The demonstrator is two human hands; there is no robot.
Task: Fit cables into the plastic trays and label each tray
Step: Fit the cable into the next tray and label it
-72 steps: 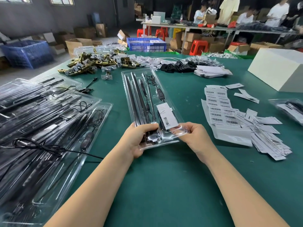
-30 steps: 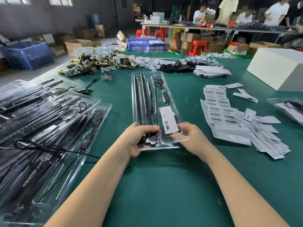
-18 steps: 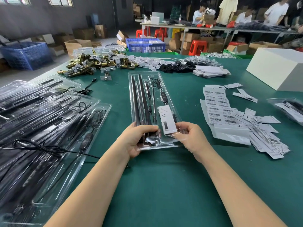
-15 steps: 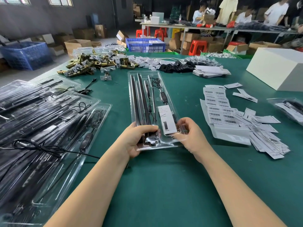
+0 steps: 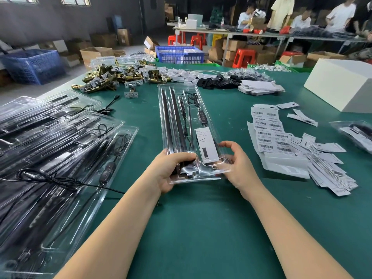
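With filled trays (image 5: 60, 141) stacked at left of bench (image 5: 201, 228), left hand (image 5: 171, 172) grips near end of clear plastic tray (image 5: 187, 127), fingers curled over cables (image 5: 175, 121). Right hand (image 5: 237, 164) pinches right corner beside white card (image 5: 207, 146). Judgement: press rim evenly, keep cord seated. Barcode labels (image 5: 267, 133) lie right.

Two bare forearms, sleeveless in view, each grip, left (image 5: 171, 170) and right (image 5: 239, 168), ungloved, ringless.
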